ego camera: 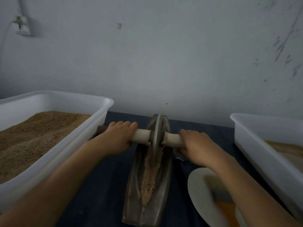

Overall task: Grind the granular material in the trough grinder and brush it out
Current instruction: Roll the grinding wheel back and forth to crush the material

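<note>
A long boat-shaped metal trough grinder point(132, 185) lies on the dark table, pointing away from me. Tan granular material point(150, 176) fills its groove. A metal grinding wheel point(157, 130) stands upright in the far part of the groove on a pale axle handle point(141, 135) that crosses it. My left hand point(118, 138) grips the axle left of the wheel. My right hand point(195, 145) grips it right of the wheel. A brush point(218, 192) with pale bristles and an orange handle lies on a white plate point(196, 190) at the lower right, partly under my right forearm.
A large white tub point(49, 99) of brown grain stands on the left, close to my left forearm. A second white tub point(255, 145) with tan material stands on the right. A grey wall rises just behind the grinder.
</note>
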`<state>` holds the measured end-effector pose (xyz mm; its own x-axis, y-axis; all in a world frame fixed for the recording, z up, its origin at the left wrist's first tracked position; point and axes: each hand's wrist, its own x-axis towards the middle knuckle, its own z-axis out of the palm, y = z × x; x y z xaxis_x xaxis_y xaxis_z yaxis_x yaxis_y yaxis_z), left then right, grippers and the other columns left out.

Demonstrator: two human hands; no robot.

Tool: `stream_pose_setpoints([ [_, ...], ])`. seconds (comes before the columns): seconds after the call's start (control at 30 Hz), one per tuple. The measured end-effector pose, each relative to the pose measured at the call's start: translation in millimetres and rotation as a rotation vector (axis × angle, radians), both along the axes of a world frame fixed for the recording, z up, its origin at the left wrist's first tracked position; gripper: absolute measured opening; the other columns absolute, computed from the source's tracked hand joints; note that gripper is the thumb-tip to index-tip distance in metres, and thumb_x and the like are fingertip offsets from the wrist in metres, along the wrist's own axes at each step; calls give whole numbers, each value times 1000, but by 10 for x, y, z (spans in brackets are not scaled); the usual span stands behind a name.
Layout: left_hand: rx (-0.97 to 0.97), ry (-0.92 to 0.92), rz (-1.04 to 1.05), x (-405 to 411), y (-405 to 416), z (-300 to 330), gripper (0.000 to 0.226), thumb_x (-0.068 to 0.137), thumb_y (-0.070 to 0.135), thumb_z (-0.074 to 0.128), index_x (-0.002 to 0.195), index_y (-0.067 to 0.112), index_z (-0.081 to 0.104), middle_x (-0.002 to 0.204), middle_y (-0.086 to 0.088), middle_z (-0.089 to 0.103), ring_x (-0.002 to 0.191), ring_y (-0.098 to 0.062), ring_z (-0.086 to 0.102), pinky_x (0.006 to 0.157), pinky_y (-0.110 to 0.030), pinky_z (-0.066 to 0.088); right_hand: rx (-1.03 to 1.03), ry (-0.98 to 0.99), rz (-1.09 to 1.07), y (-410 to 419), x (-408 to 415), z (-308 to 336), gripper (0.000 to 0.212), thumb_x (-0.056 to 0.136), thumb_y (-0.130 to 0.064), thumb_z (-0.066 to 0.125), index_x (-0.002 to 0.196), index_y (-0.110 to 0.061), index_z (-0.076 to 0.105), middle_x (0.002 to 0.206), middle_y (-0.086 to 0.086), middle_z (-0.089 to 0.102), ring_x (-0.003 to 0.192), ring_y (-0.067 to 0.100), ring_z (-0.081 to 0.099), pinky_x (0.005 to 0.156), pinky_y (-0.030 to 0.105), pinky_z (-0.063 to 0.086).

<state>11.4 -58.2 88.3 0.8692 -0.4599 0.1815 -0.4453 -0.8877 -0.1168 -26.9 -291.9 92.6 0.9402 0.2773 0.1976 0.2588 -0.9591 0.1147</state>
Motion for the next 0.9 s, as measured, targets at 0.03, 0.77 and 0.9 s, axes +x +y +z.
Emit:
stream_pose_setpoints([
  [0.03, -24, -85, 7, 32, -22, -58, 36, 92, 30, 52, 123, 21, 36, 123, 1, 46, 113, -19, 45, 98, -34, 34, -8, -83, -3, -17, 48, -54, 23, 89, -35, 54, 99, -18, 42, 106, 1, 54, 96, 22, 51, 67, 31, 23],
  [0.77, 107, 586, -71, -457, 115, 429, 31, 93, 24, 54, 106, 32, 27, 98, 8, 45, 89, -7, 46, 80, -22, 35, -17, 519, 65, 106, -521, 412, 21, 91, -35, 56, 96, -16, 48, 81, -6, 46, 66, 6, 42, 49, 17, 29],
  [0.9, 40, 560, -43, -353, 84, 358, 31, 92, 22, 55, 112, 29, 32, 113, 1, 50, 93, -9, 48, 82, -23, 37, 13, 403, 28, 106, -364, 306, 22, 92, -34, 54, 103, -18, 44, 95, -1, 50, 80, 11, 47, 53, 19, 30],
])
